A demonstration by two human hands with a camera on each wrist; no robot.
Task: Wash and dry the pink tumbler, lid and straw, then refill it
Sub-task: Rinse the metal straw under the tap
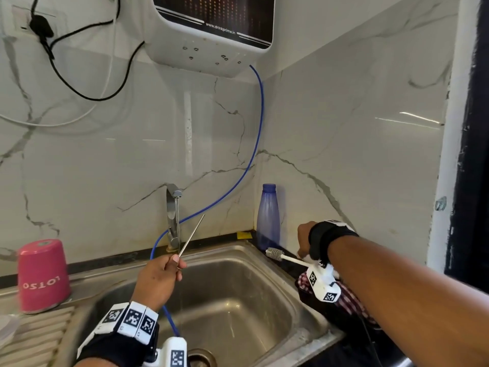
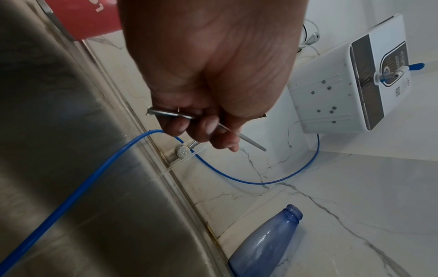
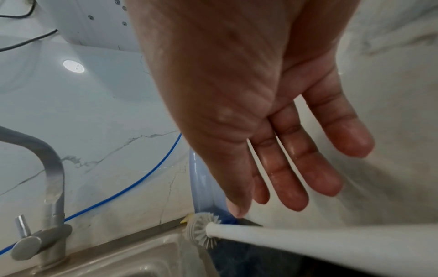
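Observation:
The pink tumbler (image 1: pixel 42 276) stands upside down on the drainboard at the left, and its red-pink wall (image 2: pixel 87 20) shows in the left wrist view. My left hand (image 1: pixel 158 279) is over the sink and grips the thin metal straw (image 1: pixel 191 235), which points up and to the right past the tap. In the left wrist view my left hand's curled fingers (image 2: pixel 203 129) pinch the straw (image 2: pixel 252 144). My right hand (image 1: pixel 304 241) is at the sink's right rim, fingers (image 3: pixel 284 178) straight and wet, just above a white-handled bottle brush (image 3: pixel 308 241).
The steel sink (image 1: pixel 264 263) has a tap (image 1: pixel 173 215) at its back rim, and a blue tube (image 1: pixel 254 154) runs down into it from the wall purifier (image 1: pixel 211 30). A blue bottle (image 1: pixel 268 215) stands in the corner. A checked cloth (image 1: pixel 352 298) lies under my right forearm.

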